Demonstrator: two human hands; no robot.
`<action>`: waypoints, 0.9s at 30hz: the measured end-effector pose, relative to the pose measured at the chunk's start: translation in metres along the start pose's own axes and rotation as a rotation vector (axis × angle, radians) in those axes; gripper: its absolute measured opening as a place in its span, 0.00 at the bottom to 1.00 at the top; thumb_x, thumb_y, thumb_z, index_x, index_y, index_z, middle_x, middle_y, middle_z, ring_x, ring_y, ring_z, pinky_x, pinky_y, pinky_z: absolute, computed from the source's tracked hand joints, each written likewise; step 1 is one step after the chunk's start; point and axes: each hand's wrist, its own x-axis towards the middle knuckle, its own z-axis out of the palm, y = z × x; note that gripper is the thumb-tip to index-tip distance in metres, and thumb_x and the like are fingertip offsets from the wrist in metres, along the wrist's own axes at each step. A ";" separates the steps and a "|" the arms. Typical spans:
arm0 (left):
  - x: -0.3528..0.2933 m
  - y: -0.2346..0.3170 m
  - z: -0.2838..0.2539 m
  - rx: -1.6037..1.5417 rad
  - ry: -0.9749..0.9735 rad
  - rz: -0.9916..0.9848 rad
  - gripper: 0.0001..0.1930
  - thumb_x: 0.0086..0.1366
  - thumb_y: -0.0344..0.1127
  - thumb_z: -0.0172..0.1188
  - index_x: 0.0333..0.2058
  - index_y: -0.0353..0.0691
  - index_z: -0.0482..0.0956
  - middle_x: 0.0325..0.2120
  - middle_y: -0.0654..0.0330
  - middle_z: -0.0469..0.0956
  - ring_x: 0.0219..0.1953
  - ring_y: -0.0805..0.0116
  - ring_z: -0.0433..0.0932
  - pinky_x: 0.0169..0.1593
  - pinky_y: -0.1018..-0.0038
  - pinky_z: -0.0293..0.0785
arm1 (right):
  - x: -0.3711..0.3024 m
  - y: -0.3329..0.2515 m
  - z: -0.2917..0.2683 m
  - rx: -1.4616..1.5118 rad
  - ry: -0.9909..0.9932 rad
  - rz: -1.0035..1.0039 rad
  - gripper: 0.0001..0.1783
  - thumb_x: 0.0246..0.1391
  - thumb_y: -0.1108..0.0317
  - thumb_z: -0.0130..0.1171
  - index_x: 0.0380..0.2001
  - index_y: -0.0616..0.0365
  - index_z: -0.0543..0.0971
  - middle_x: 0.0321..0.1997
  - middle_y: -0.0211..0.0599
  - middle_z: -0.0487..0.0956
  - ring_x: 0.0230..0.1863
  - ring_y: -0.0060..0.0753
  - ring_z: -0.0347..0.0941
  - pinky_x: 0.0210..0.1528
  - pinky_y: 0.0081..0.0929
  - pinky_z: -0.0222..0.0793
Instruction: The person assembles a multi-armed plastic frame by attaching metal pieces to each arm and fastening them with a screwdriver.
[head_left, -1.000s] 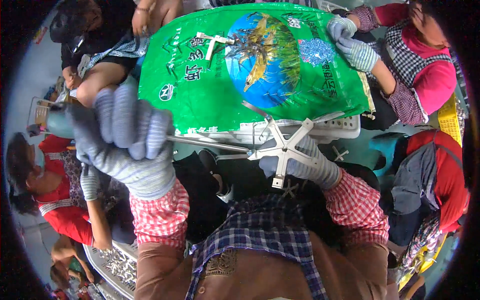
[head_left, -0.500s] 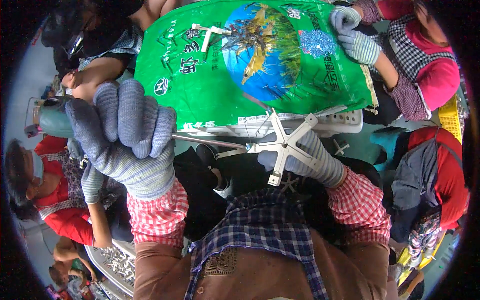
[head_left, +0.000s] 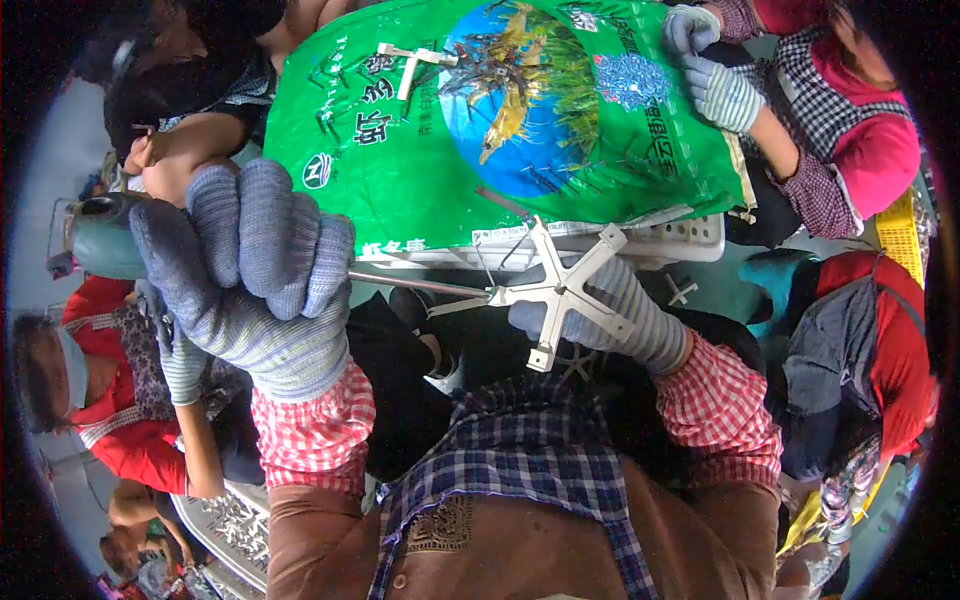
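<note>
My left hand (head_left: pixel 260 270), in a grey-blue knit glove, is closed around a teal tool (head_left: pixel 108 238) whose body shows beyond my thumb. Its long thin metal shaft (head_left: pixel 415 284) points right. The shaft's end meets one arm of a white star-shaped plastic frame (head_left: pixel 563 288), where a small blue-green bit shows. My right hand (head_left: pixel 625 310), in a striped glove, holds that frame from behind and below. Most of its fingers are hidden by the frame. A dark thin rod (head_left: pixel 505 203) lies close to the frame's upper arm, near the bag's edge.
A green printed bag (head_left: pixel 400 200) covers a white basket (head_left: pixel 690 240) ahead; a white bracket (head_left: pixel 415 65) and scattered dark thin pieces lie on it. A co-worker's gloved hands (head_left: pixel 715 85) rest at its right edge. Other people sit close on both sides. A tray of small white parts (head_left: pixel 230 525) stands lower left.
The white frame has shifted slightly left with the shaft's tip still at it. My grip on both things stays the same. A co-worker at the left has turned their head.
</note>
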 end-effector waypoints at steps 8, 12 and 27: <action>-0.003 0.002 -0.004 -0.018 -0.027 -0.027 0.23 0.67 0.55 0.48 0.18 0.49 0.61 0.14 0.67 0.61 0.10 0.76 0.55 0.17 0.77 0.55 | -0.006 -0.003 0.002 0.064 -0.097 0.159 0.19 0.44 0.66 0.66 0.42 0.54 0.78 0.41 0.35 0.80 0.42 0.37 0.76 0.46 0.33 0.70; -0.008 -0.005 -0.003 0.010 -0.063 -0.024 0.23 0.67 0.55 0.48 0.18 0.49 0.61 0.14 0.66 0.61 0.11 0.76 0.57 0.19 0.76 0.57 | -0.008 -0.003 -0.003 0.250 -0.114 0.198 0.21 0.52 0.61 0.53 0.52 0.32 0.77 0.53 0.33 0.74 0.53 0.43 0.67 0.58 0.46 0.55; -0.011 -0.019 0.001 0.079 -0.007 0.064 0.23 0.68 0.53 0.48 0.17 0.49 0.60 0.13 0.69 0.59 0.09 0.79 0.52 0.15 0.79 0.52 | -0.012 0.000 0.000 0.276 0.001 0.279 0.14 0.45 0.65 0.61 0.37 0.54 0.80 0.39 0.37 0.78 0.43 0.47 0.73 0.47 0.40 0.66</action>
